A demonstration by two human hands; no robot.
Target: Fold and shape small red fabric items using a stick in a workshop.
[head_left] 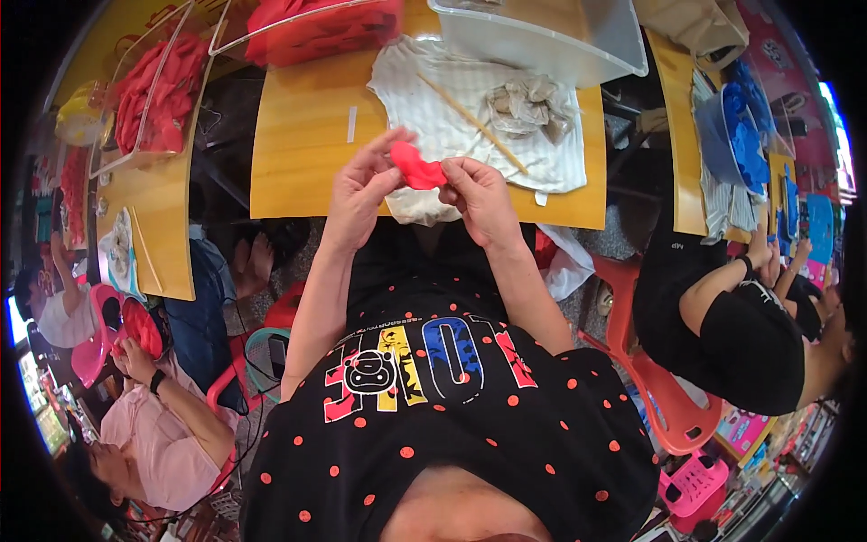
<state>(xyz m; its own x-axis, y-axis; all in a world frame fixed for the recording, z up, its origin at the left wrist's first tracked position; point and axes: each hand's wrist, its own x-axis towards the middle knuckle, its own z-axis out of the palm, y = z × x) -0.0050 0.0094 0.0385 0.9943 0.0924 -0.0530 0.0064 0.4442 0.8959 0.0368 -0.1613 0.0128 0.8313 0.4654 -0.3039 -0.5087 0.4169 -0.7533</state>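
Note:
Above the near edge of the table, a small, soft red piece point(417, 168) with a crinkled surface is stretched between my two hands; I cannot make out its exact kind. My right hand point(480, 197) pinches its right end between thumb and fingers. At the left end, my left hand point(359, 191) has it between the thumb and the slightly blurred fingers. Just beyond them a white striped cloth point(402, 86) is spread on the yellow wooden table point(302, 172). On the cloth lie a thin wooden stick point(474, 124) and a crumpled, see-through plastic bag point(531, 107).
A clear bin point(542, 41) stands at the table's far right, and a bin of red pieces point(325, 34) at its far left. A white strip point(351, 125) lies left of the cloth. Other people work at side tables, near a red plastic chair point(646, 384) on the right.

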